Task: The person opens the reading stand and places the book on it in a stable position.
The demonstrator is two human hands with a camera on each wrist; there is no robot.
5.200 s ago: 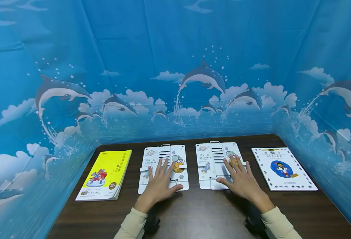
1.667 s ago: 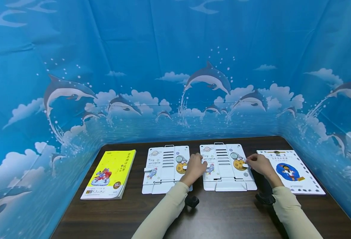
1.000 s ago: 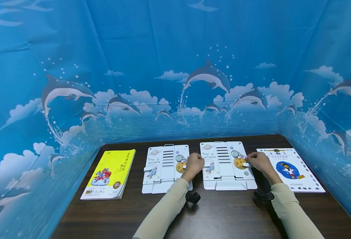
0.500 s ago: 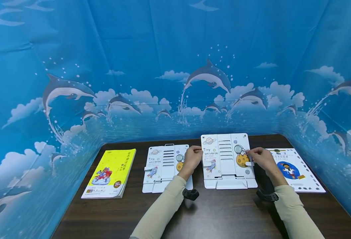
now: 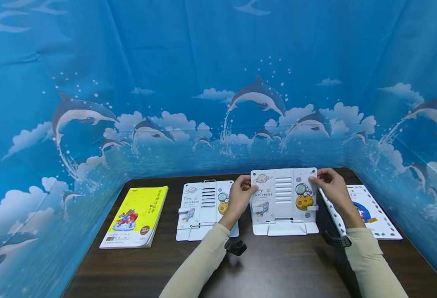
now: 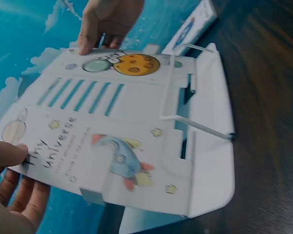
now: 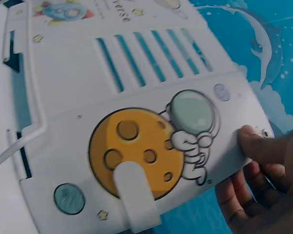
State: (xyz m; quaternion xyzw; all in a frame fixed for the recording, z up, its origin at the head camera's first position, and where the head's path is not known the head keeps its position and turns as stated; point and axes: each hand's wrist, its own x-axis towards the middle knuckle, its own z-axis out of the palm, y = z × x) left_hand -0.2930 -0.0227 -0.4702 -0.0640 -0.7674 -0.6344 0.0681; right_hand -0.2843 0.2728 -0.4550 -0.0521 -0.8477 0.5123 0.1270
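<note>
A white book stand [image 5: 283, 207] printed with "Tiny universe", a rocket and an astronaut on a yellow moon has its back panel tilted up, while its base plate lies on the table. My left hand [image 5: 239, 198] pinches the panel's left edge, thumb in front and fingers behind, as the left wrist view also shows. On the opposite edge, near the top corner, my right hand [image 7: 263, 175] grips with its thumb on the front face and its fingers behind. A wire bar [image 6: 200, 127] spans the base. To the left, a second matching book stand [image 5: 207, 211] lies flat, partly behind my left hand.
A thick yellow book [image 5: 136, 217] lies at the table's left side. At the right lies a white book [image 5: 382, 211] with a blue round picture, partly covered by my right arm. A dolphin-print curtain [image 5: 203, 82] surrounds the dark wooden table [image 5: 270, 269].
Both hands left their flat rest on the two stands and took the right stand's side edges. Its back panel has risen from lying flat to tilted up, and both hands have moved up its edges.
</note>
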